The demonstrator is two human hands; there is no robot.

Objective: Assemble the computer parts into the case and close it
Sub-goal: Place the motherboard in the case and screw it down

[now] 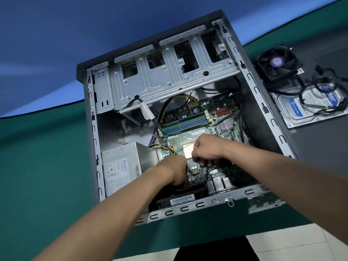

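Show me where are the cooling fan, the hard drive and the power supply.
cooling fan [276, 62]: head view, on its hub sticker.
hard drive [299, 108]: head view, on its blue label.
power supply [122, 166]: head view, on its top label.

Left hand [174, 170] fingertips hidden; grasp unclear.

even, moderately bright light from above; soft shadows inside case [263, 102]; wide-angle bending at edges; slight softness overall, mild sheen on metal.

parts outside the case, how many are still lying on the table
2: a cooling fan right of the case, and a hard drive just below it under loose black cables. Others may lie out of frame.
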